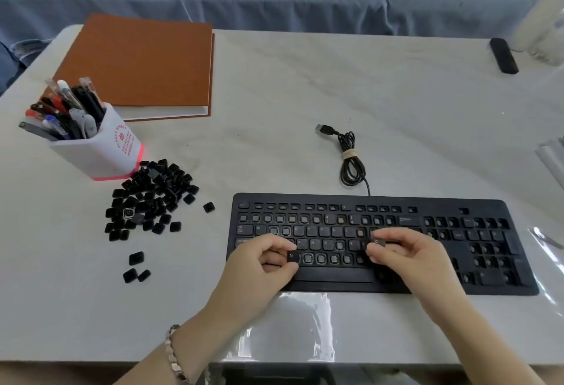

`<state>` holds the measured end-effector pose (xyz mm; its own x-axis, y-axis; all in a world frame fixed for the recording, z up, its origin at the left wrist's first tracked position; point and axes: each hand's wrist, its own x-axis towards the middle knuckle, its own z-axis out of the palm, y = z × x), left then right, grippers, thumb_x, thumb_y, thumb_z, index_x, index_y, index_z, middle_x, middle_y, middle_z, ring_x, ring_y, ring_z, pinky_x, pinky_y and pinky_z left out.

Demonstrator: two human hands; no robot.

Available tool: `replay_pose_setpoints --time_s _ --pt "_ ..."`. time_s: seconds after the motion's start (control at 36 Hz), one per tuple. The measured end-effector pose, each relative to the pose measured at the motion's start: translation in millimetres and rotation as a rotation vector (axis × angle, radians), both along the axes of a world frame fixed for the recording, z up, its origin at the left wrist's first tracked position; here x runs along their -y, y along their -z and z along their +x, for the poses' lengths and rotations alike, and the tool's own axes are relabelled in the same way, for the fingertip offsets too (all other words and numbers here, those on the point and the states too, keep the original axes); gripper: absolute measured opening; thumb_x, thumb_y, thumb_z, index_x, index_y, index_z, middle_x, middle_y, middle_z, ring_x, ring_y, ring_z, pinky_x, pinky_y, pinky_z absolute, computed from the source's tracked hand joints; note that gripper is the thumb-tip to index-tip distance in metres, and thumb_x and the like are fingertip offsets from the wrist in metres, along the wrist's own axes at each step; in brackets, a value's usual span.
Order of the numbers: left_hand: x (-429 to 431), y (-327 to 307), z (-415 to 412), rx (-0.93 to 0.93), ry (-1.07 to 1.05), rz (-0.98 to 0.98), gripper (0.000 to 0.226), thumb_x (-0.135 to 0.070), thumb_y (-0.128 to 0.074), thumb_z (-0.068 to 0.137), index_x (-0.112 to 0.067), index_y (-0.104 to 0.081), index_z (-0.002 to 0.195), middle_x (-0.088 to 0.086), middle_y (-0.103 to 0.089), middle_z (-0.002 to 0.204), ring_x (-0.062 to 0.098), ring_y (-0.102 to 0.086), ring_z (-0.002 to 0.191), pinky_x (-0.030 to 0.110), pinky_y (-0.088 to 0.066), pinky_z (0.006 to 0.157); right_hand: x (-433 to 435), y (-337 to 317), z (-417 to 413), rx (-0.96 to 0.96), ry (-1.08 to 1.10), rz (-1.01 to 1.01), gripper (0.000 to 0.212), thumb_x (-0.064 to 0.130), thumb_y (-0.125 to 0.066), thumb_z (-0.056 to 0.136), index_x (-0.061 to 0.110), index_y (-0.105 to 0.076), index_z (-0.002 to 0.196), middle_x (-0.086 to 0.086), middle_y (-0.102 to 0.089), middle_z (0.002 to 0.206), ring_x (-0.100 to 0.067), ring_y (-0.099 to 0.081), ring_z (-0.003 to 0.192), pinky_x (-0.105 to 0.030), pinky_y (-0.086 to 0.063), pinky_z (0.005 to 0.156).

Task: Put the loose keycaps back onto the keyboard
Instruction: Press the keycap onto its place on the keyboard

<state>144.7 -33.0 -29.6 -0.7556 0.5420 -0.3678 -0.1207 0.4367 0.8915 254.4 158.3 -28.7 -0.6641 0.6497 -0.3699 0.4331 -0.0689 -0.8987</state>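
Keycaps N point(291, 255) and C point(377, 242): I see one pinched in each hand over the keyboard point(457, 288), front-right on the table point(305, 94).
Left hand point(262, 265) pinches N above the bottom letter row, right hand point(409, 256) pinches C near the home row. Open table behind and left. Loose keycap pile point(152, 198) well left, right beside pen cup point(100, 149); three strays point(135, 267) nearer the front edge. Coiled USB cable point(351, 158) just behind the board, brown binder point(137, 64) far left.

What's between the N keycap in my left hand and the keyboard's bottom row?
Nothing visible. The N keycap, pinched in the left hand, is right beside the bottom row's bare sockets; the right hand holds another keycap farther right.
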Motion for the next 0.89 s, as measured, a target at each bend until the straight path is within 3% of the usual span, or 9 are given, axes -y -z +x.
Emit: replay_pose_setpoints --time_s 0.11,0.25,0.31,0.39,0.58,0.64,0.72,0.81,0.89 --pt "-17 4 11 0.032 0.052 0.020 0.027 -0.003 -0.072 0.078 -0.029 -0.068 0.082 -0.009 -0.068 0.071 -0.001 -0.065 0.067 0.007 -0.046 0.065 -10 2 10 0.034 -0.010 -0.041 0.017 -0.009 -0.064 0.079 0.008 -0.063 0.080 -0.003 -0.067 0.072 -0.009 -0.057 0.052 -0.021 -0.050 0.056" --pt "-33 7 20 0.171 0.021 0.085 0.019 0.007 -0.066 0.080 -0.012 -0.070 0.083 0.004 -0.070 0.077 0.017 -0.071 0.074 0.021 -0.056 0.069 -8 10 19 0.112 -0.241 0.054 0.021 0.003 -0.068 0.078 0.020 -0.066 0.090 0.006 -0.063 0.067 -0.018 -0.047 0.066 -0.027 -0.042 0.067" --pt "-37 10 22 0.212 -0.005 0.097 0.016 0.007 -0.066 0.080 -0.008 -0.069 0.084 0.006 -0.069 0.075 0.019 -0.071 0.073 0.021 -0.056 0.064 -4 12 20 0.132 -0.304 0.123 0.026 0.009 -0.074 0.074 0.027 -0.066 0.092 0.007 -0.063 0.067 -0.012 -0.053 0.065 -0.025 -0.046 0.071" --pt "-40 13 24 0.238 -0.030 0.090 0.012 0.006 -0.068 0.079 -0.003 -0.066 0.087 0.011 -0.069 0.075 0.021 -0.071 0.072 0.022 -0.056 0.061 1 17 21 0.098 -0.301 0.206 0.033 0.010 -0.079 0.069 0.032 -0.065 0.089 0.007 -0.060 0.067 -0.001 -0.049 0.055 -0.015 -0.044 0.060" --pt "-47 17 28 0.236 -0.003 0.023 0.014 0.000 -0.075 0.074 -0.002 -0.068 0.086 0.022 -0.069 0.085 0.021 -0.066 0.063 0.027 -0.057 0.063 15 24 21 -0.030 -0.368 0.373 0.046 0.010 -0.083 0.064 0.048 -0.062 0.078 0.017 -0.059 0.077 -0.004 -0.050 0.060 -0.010 -0.040 0.059" --pt "-49 18 29 0.237 0.017 0.022 0.014 -0.001 -0.076 0.074 -0.003 -0.068 0.085 0.021 -0.070 0.082 0.021 -0.066 0.064 0.029 -0.057 0.066 16 28 22 -0.067 -0.365 0.419 0.038 0.014 -0.084 0.063 0.045 -0.067 0.075 0.017 -0.059 0.078 -0.005 -0.050 0.060 -0.009 -0.039 0.059" --pt "-50 18 29 0.256 0.030 0.037 0.015 -0.001 -0.076 0.074 -0.002 -0.068 0.086 0.019 -0.070 0.078 0.020 -0.066 0.064 0.028 -0.057 0.065 15 32 23 -0.102 -0.347 0.466 0.040 0.029 -0.075 0.061 0.043 -0.062 0.096 0.018 -0.059 0.079 -0.004 -0.049 0.059 -0.008 -0.039 0.058" --pt "-51 17 30 0.260 0.041 0.041 0.014 -0.001 -0.076 0.075 -0.001 -0.068 0.087 0.014 -0.071 0.074 0.018 -0.066 0.064 0.026 -0.057 0.064 13 32 25 -0.123 -0.370 0.498 0.023 0.029 -0.073 0.062 0.037 -0.070 0.083 0.013 -0.056 0.066 -0.002 -0.050 0.060 -0.006 -0.039 0.058" --pt "-51 16 33 0.228 0.064 0.075 0.003 -0.003 -0.069 0.081 -0.003 -0.069 0.084 0.010 -0.071 0.070 0.015 -0.068 0.066 0.025 -0.056 0.064 9 34 27 -0.133 -0.403 0.559 0.020 0.023 -0.077 0.063 0.031 -0.072 0.081 0.015 -0.051 0.065 0.001 -0.049 0.061 -0.004 -0.038 0.058"
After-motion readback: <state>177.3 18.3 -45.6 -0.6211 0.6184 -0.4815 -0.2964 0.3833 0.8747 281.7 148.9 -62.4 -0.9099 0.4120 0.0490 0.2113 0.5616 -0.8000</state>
